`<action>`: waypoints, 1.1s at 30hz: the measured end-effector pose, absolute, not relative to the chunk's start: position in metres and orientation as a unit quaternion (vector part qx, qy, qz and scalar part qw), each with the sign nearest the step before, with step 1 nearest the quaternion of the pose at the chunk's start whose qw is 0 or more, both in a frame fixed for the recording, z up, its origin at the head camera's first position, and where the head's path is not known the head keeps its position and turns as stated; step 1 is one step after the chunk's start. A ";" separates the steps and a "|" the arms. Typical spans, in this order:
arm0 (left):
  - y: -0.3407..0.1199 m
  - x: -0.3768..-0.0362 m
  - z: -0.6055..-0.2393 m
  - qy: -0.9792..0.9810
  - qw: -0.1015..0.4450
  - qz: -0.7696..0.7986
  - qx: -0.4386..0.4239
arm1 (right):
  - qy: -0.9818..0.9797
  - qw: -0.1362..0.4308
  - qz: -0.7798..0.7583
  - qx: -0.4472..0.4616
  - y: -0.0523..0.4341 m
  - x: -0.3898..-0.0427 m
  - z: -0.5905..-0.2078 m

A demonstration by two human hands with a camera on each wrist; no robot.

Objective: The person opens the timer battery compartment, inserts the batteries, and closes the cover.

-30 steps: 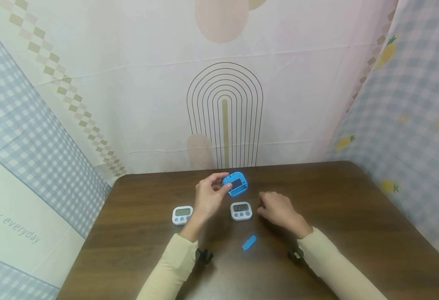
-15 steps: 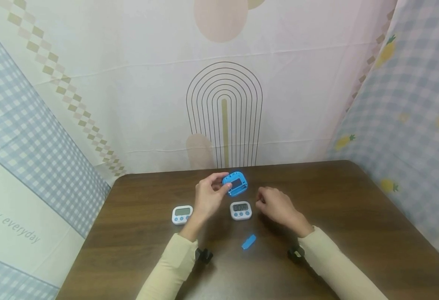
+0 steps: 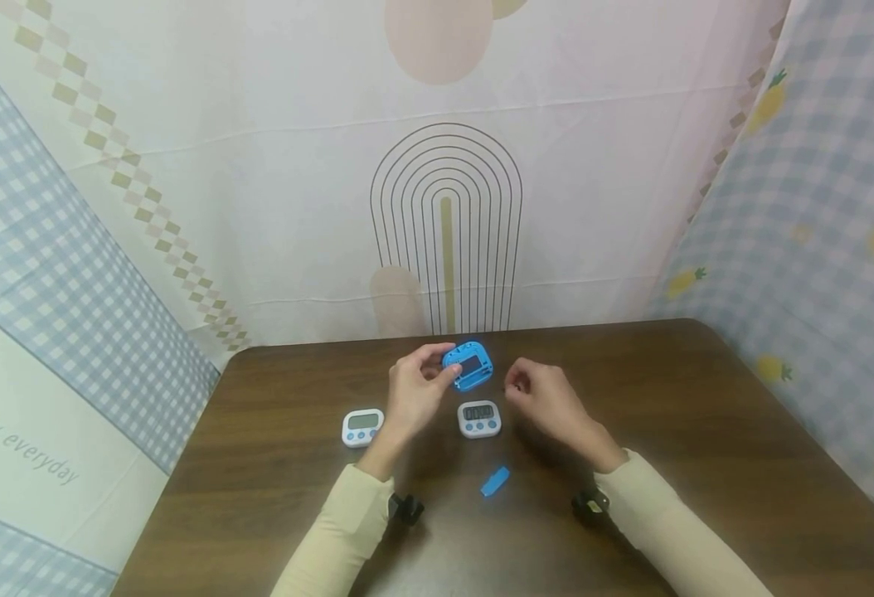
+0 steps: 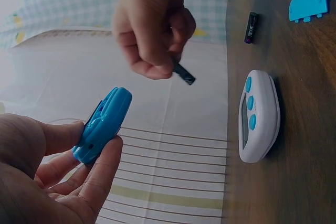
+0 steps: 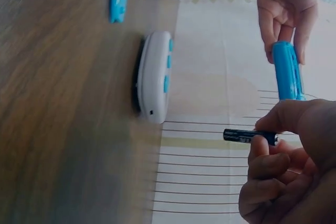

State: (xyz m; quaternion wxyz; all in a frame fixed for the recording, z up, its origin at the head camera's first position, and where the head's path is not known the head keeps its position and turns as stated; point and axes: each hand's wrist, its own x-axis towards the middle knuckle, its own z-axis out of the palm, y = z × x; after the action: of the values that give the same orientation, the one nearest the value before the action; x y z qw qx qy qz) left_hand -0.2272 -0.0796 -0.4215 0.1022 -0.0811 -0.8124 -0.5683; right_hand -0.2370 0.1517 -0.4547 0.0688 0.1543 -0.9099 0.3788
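My left hand (image 3: 416,394) holds a blue digital timer (image 3: 474,380) above the table, thumb on one face and fingers on the other. The timer's back faces me with its battery compartment uncovered. To its right, my right hand (image 3: 549,402) pinches a small black battery (image 5: 242,136) between thumb and finger, apart from the timer. The head view hides that battery behind the fingers. A blue battery cover (image 3: 495,481) lies on the table between my forearms. A second black battery (image 4: 251,28) lies on the tabletop in the left wrist view.
One white timer (image 3: 479,419) with blue buttons sits between my hands. Another white timer (image 3: 363,428) lies left of my left wrist, partly overlapped by it. The brown table (image 3: 258,497) ends at a patterned cloth backdrop (image 3: 303,207).
My right hand has moved slightly left and farther up, closer to the blue timer, and has turned a little. My left hand and the timer have stayed in place.
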 end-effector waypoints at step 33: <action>-0.081 -0.229 -0.425 -0.814 0.103 -0.565 -0.085 | -0.854 0.116 0.486 0.145 0.147 -0.224 -0.432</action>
State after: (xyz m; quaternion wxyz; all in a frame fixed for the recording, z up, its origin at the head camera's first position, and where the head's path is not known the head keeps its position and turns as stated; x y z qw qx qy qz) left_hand -0.2289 -0.0806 -0.4247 0.1028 -0.0852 -0.8140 -0.5653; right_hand -0.2237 0.1470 -0.4324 0.1158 0.1455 -0.8538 0.4862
